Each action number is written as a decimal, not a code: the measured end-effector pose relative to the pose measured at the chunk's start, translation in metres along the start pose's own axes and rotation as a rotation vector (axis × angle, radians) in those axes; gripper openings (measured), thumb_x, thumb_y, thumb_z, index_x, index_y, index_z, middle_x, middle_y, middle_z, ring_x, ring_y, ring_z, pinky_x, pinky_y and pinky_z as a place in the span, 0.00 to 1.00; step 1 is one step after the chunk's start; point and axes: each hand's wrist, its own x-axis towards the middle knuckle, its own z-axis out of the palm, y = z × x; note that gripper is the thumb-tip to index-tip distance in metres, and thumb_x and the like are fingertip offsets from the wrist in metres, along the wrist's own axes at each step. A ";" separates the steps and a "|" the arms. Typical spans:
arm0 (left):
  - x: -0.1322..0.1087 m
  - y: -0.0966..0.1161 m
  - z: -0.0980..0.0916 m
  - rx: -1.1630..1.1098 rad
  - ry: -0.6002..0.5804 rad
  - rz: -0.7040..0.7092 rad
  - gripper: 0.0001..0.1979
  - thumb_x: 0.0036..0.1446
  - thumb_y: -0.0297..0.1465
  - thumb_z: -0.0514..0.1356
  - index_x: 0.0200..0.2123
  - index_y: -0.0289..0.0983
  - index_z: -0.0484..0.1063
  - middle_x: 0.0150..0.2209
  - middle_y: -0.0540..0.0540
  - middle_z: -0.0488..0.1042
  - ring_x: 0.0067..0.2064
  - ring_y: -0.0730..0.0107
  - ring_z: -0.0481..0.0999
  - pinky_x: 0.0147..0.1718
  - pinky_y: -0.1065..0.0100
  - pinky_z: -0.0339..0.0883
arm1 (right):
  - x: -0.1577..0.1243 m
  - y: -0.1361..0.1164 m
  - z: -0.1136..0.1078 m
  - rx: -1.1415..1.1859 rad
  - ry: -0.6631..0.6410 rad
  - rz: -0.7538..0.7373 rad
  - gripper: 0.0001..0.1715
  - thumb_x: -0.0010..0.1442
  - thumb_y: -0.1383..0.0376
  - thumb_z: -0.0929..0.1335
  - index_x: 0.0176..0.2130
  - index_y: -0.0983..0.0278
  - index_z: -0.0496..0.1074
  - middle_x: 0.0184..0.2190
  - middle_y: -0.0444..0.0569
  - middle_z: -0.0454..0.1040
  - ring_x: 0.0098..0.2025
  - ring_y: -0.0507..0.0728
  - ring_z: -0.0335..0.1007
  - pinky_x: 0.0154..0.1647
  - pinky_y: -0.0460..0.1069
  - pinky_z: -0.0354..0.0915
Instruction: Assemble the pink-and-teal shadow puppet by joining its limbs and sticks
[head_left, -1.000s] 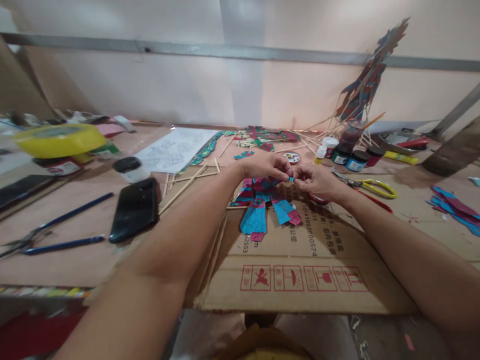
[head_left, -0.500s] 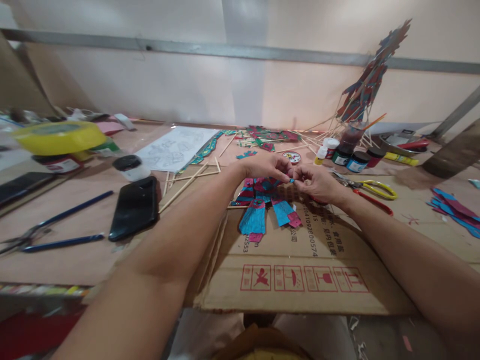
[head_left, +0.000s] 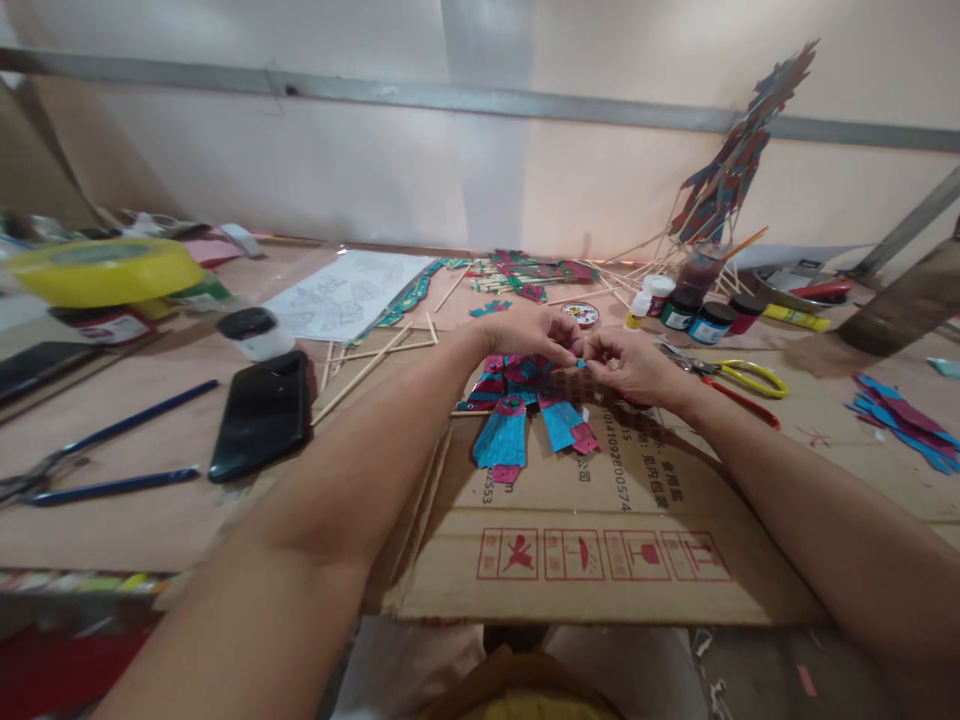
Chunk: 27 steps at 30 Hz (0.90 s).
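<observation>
My left hand [head_left: 541, 333] and my right hand [head_left: 626, 368] meet fingertip to fingertip over the cardboard [head_left: 457, 570]. Between their pinched fingers is a small blue piece [head_left: 580, 364], too small to name for certain. Just below and left of the hands lies a blue and magenta painted paper figure [head_left: 501, 436] with jointed, leg-like parts. Its upper part is partly hidden by my left hand. A thin wooden stick shows at the figure's left side.
Yellow- and red-handled pliers [head_left: 742, 378] lie right of my right hand, with paint jars [head_left: 712, 324] behind. To the left are a black phone [head_left: 262, 415], blue-handled pliers [head_left: 112, 480], a yellow tape roll [head_left: 105, 270] and a drawing sheet [head_left: 349, 290]. Painted cutouts [head_left: 907, 420] lie far right.
The view has shifted slightly, so the table things sit a little further left. Both hands stay pinched together at the small blue piece, with only slight finger movement.
</observation>
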 end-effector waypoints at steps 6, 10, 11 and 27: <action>-0.002 0.003 0.000 0.013 0.010 -0.015 0.11 0.50 0.36 0.62 0.35 0.36 0.73 0.31 0.49 0.72 0.33 0.73 0.69 0.35 0.70 0.60 | -0.001 0.001 -0.001 -0.010 -0.009 -0.015 0.03 0.51 0.68 0.62 0.26 0.62 0.62 0.23 0.42 0.64 0.25 0.49 0.55 0.26 0.45 0.52; -0.003 0.003 0.001 -0.027 -0.001 -0.007 0.12 0.49 0.36 0.63 0.36 0.37 0.73 0.32 0.49 0.73 0.35 0.73 0.70 0.36 0.70 0.61 | -0.001 0.001 -0.001 -0.004 -0.006 -0.045 0.03 0.52 0.67 0.62 0.26 0.62 0.62 0.24 0.42 0.65 0.25 0.49 0.55 0.26 0.45 0.52; -0.003 0.003 0.001 -0.052 -0.004 -0.003 0.12 0.49 0.36 0.63 0.36 0.37 0.74 0.33 0.49 0.73 0.35 0.72 0.70 0.37 0.70 0.61 | -0.001 0.001 -0.001 0.004 0.002 -0.050 0.03 0.51 0.67 0.62 0.26 0.62 0.62 0.24 0.42 0.64 0.26 0.49 0.55 0.27 0.45 0.53; -0.004 0.004 0.001 -0.092 0.039 -0.013 0.11 0.49 0.35 0.64 0.35 0.36 0.74 0.32 0.49 0.73 0.34 0.75 0.70 0.36 0.70 0.62 | -0.003 0.002 0.000 0.001 0.020 -0.004 0.03 0.52 0.68 0.62 0.27 0.62 0.63 0.24 0.42 0.63 0.26 0.50 0.54 0.27 0.46 0.52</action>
